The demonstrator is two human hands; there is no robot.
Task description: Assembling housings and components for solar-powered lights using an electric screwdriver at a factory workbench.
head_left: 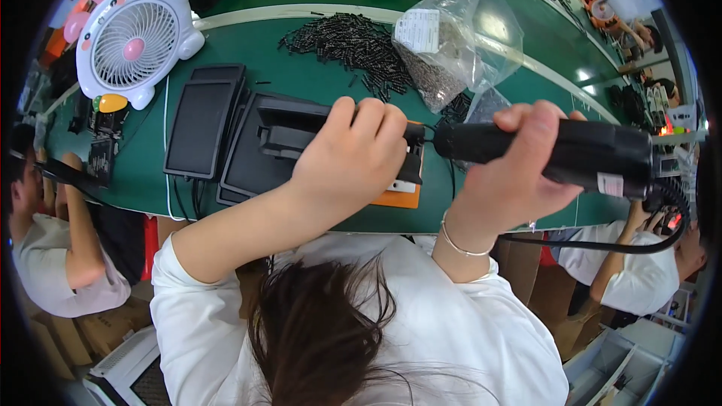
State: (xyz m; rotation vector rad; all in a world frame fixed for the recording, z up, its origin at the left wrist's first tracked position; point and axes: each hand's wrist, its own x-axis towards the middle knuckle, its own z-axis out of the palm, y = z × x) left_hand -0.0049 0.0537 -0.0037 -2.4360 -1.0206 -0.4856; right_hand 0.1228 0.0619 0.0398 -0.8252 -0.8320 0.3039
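My right hand (511, 173) is wrapped round a black electric screwdriver (602, 149), held almost level with its tip toward the left. That tip is close to a black plastic part (289, 124), and whether they touch is hard to make out. My left hand (353, 150) is closed over the part's right end, its fingertips hidden behind the knuckles. Beneath lies an orange block (401, 197) with a pale metal piece on it, mostly covered by the part and my hand.
Black flat panels with cables (199, 128) lie stacked at the left on the green table (263, 37). Farther back are a heap of small black screws (346, 45) and a clear bag of small parts (444, 68). A white fan (135, 45) stands far left. People sit on both sides.
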